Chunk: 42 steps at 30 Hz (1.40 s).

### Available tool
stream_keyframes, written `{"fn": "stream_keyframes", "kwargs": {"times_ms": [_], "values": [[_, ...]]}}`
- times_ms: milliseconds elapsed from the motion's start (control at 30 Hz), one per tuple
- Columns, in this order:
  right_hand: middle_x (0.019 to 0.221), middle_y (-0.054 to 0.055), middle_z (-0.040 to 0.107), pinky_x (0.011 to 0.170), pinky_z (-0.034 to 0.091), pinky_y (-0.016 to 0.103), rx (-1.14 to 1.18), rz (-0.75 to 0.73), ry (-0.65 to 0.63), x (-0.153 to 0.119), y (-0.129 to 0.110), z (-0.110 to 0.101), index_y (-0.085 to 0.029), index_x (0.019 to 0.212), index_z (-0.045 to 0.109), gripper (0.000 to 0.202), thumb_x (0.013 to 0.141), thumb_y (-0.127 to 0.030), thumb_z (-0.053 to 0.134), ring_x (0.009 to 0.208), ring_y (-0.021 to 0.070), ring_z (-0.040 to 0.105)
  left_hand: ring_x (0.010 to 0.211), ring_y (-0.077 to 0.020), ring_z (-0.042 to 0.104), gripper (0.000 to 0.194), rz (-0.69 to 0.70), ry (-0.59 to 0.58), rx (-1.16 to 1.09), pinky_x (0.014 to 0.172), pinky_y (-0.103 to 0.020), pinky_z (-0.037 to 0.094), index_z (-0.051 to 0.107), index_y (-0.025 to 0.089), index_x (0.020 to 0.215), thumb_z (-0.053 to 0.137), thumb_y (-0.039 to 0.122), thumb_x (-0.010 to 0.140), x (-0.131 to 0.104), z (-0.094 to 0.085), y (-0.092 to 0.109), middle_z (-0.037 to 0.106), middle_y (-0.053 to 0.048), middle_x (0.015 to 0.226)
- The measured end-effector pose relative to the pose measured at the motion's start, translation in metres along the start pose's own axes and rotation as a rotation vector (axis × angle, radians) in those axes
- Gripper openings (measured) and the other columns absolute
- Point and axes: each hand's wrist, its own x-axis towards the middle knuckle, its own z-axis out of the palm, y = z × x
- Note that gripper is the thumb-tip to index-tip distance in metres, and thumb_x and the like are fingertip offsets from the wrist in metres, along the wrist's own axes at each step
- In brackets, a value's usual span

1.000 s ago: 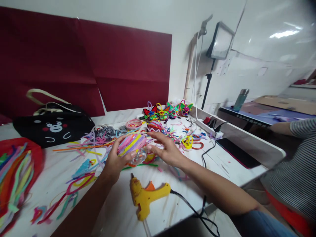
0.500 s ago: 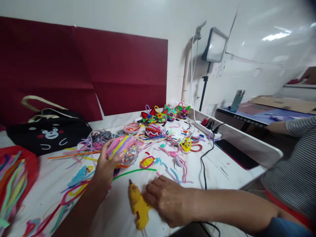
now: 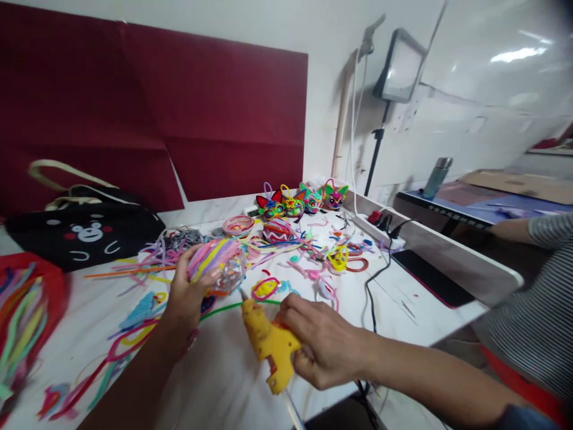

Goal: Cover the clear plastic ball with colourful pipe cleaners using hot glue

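My left hand is closed around a clear ball partly covered with pink, yellow and purple pipe cleaners. In my right hand is a yellow hot glue gun, lifted off the table, its dark nozzle pointing up toward the ball. A glue stick sticks out of the gun's rear end. Beneath the ball and the nozzle runs a green pipe cleaner on the white table. Just beyond the nozzle lies a yellow oval piece with a pink rim.
Several finished animal-head ornaments stand at the back. A power strip and a black phone are on the right. A black bag and a red bag of pipe cleaners sit left. A person in a striped top is at far right.
My right hand has picked the glue gun up from the table and raised it toward the ball. My left hand still holds the ball. The camera view has shifted slightly.
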Motion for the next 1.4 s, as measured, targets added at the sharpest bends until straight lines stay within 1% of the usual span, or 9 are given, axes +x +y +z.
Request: {"fn": "stream_keyframes", "kwargs": {"times_ms": [133,200,333,500,700,900,1033,1167,1400], "values": [[0.100,0.009,0.057,0.071,0.053,0.035,0.202,0.032,0.230,-0.001,0.007,-0.002,-0.020,0.112,0.050,0.026,0.087,-0.025,0.056,0.085,0.0222,0.056,0.109,-0.0271,0.067,0.074,-0.058,0.017,-0.058,0.086,-0.034,0.059,0.052,0.030,0.133,0.080,0.034,0.064,-0.005,0.008,0.009,0.065,-0.005,0.125],[0.100,0.008,0.058,0.074,0.053,0.035,0.277,0.033,0.271,0.002,0.010,0.001,-0.023,0.110,0.050,0.020,0.091,-0.024,0.057,0.087,0.0218,0.057,0.107,-0.0267,0.067,0.076,-0.062,-0.010,-0.069,0.083,-0.032,0.059,0.052,0.029,0.133,0.081,0.035,0.062,-0.009,0.011,0.013,0.066,-0.005,0.123],[0.103,0.008,0.060,0.077,0.054,0.035,0.346,0.035,0.300,0.006,0.012,0.005,-0.024,0.111,0.051,0.020,0.092,-0.025,0.059,0.092,0.0219,0.058,0.109,-0.0284,0.067,0.081,-0.076,-0.079,-0.086,0.082,-0.032,0.059,0.049,0.027,0.134,0.082,0.039,0.061,-0.014,0.015,0.017,0.063,-0.008,0.128],[0.100,0.006,0.058,0.080,0.055,0.033,0.372,0.022,0.311,0.009,0.008,0.003,-0.022,0.106,0.052,0.012,0.095,-0.027,0.055,0.093,0.0198,0.058,0.116,-0.0291,0.064,0.087,-0.076,-0.135,-0.084,0.086,-0.032,0.057,0.047,0.026,0.137,0.084,0.040,0.059,-0.018,0.018,0.016,0.058,-0.011,0.138],[0.102,0.005,0.058,0.083,0.054,0.033,0.393,0.037,0.289,0.008,0.009,0.005,-0.023,0.106,0.051,0.015,0.097,-0.035,0.055,0.095,0.0198,0.058,0.113,-0.0293,0.065,0.087,-0.072,-0.136,-0.074,0.083,-0.032,0.058,0.048,0.025,0.134,0.084,0.042,0.057,-0.019,0.020,0.015,0.058,-0.012,0.136],[0.104,0.006,0.058,0.086,0.053,0.034,0.417,0.037,0.260,0.006,0.008,0.005,-0.023,0.107,0.051,0.017,0.099,-0.038,0.053,0.097,0.0200,0.057,0.111,-0.0294,0.066,0.083,-0.041,-0.174,-0.049,0.085,-0.034,0.057,0.047,0.024,0.135,0.082,0.043,0.062,-0.021,0.022,0.019,0.061,-0.012,0.131],[0.101,0.005,0.058,0.082,0.052,0.035,0.432,0.019,0.255,0.007,0.009,0.005,-0.024,0.104,0.050,0.020,0.100,-0.043,0.052,0.093,0.0200,0.057,0.117,-0.0308,0.063,0.081,-0.032,-0.166,-0.050,0.089,-0.034,0.056,0.050,0.025,0.133,0.082,0.041,0.060,-0.022,0.023,0.019,0.059,-0.011,0.135],[0.096,0.003,0.057,0.076,0.051,0.033,0.414,0.017,0.271,0.005,0.010,0.008,-0.024,0.098,0.049,0.021,0.101,-0.044,0.049,0.089,0.0190,0.056,0.115,-0.0304,0.064,0.083,-0.054,-0.176,-0.070,0.087,-0.034,0.056,0.049,0.025,0.134,0.083,0.041,0.060,-0.022,0.023,0.018,0.060,-0.011,0.136],[0.096,0.004,0.056,0.072,0.048,0.033,0.357,0.037,0.264,0.001,0.010,0.009,-0.023,0.104,0.048,0.024,0.102,-0.047,0.048,0.085,0.0192,0.055,0.121,-0.0297,0.061,0.080,-0.063,-0.184,-0.106,0.091,-0.032,0.055,0.050,0.027,0.133,0.083,0.041,0.062,-0.022,0.023,0.017,0.057,-0.009,0.141]]}}
